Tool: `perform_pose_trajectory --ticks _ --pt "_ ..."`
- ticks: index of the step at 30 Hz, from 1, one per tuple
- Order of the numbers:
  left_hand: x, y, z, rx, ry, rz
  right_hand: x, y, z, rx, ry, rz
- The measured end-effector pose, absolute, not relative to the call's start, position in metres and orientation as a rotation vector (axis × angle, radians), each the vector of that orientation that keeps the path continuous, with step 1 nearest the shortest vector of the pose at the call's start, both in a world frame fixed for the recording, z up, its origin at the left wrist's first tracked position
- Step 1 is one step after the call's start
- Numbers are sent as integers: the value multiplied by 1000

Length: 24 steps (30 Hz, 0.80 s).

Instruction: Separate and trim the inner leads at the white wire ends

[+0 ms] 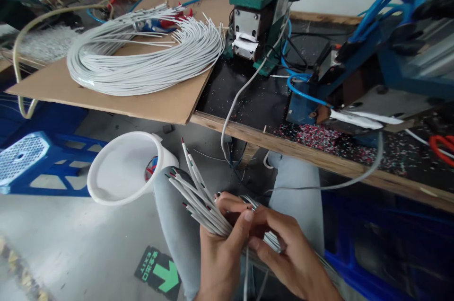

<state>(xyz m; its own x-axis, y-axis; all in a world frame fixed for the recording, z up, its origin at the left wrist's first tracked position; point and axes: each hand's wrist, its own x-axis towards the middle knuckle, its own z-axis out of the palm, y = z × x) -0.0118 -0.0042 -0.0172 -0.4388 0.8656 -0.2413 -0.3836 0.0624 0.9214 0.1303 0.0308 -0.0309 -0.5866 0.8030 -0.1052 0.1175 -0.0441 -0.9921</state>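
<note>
My left hand (222,253) is closed round a bundle of white cables (200,201) above my lap. Their cut ends fan out up and to the left, with small dark red, green and black wire tips showing. Close against it is my right hand (283,239), its thumb and fingers pinched together at my left thumb tip. A dark wire tip shows between the fingers there, and a single white cable (246,272) hangs down below. More of the bundle passes under my right hand, partly hidden by it.
A large coil of white cable (142,74) lies on cardboard (170,107) on the bench. A press machine (248,22) and another machine (383,83) stand there, with coloured scraps (319,137) around. A white bucket (131,168) and blue stool (28,154) are to the left.
</note>
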Motion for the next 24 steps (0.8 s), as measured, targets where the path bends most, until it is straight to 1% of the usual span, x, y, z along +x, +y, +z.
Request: perform_pose_trajectory --ticks 4,7,13,24 --pt "-12 -6 -9 586 1442 1557 126 29 -30 -913 -1402 1991" --pt "-11 -7 -6 515 1483 1549 124 27 -22 -888 -1262 2094" --pt "-12 -13 -14 581 1437 1564 117 23 -17 -865 -1126 2142" --pt "-12 -18 -21 540 1411 1552 120 20 -24 -894 -1175 2098"
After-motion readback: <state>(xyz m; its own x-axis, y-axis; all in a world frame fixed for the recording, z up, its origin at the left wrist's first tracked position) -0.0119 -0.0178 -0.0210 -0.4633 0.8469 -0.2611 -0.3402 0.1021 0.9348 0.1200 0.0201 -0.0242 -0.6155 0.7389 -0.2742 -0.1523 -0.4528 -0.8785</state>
